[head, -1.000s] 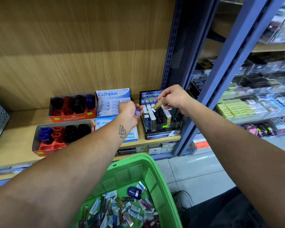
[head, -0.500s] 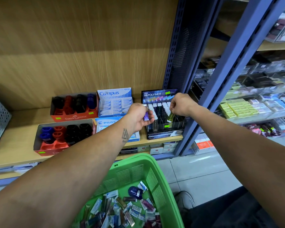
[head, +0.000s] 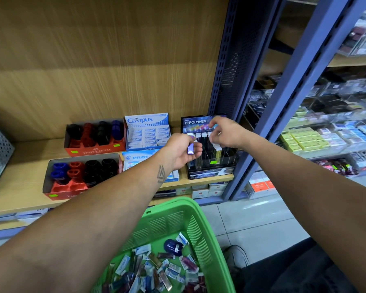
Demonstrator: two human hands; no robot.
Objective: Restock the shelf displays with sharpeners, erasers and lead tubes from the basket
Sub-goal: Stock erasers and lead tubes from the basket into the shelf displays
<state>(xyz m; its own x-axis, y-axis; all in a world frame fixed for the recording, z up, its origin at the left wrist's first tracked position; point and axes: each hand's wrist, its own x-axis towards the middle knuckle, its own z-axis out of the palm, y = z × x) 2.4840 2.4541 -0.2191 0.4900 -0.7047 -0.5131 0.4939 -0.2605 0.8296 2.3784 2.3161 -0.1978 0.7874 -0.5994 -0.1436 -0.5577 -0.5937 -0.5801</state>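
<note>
My left hand (head: 181,151) grips a purple lead tube (head: 190,148) just left of the black Hi-Polymer lead display (head: 207,166) on the wooden shelf. Over the display's slots hovers my right hand (head: 226,134), its fingers spread and nothing visible in them. White-capped tubes stand in the display's rows. A green basket (head: 203,225) sits below, holding several loose tubes, erasers and a blue sharpener (head: 173,247).
Two red Faber-Castell trays of sharpeners (head: 82,176) stand at the shelf's left. A Campus eraser box (head: 147,132) and a Pilot box (head: 135,158) sit beside the display. A blue upright (head: 283,102) borders the shelf on the right. My shoe (head: 237,256) rests on the tiled floor.
My right hand pushed a gold tube down into the display, let it go and lifted with open fingers. The left hand moved right toward the display with the purple tube.
</note>
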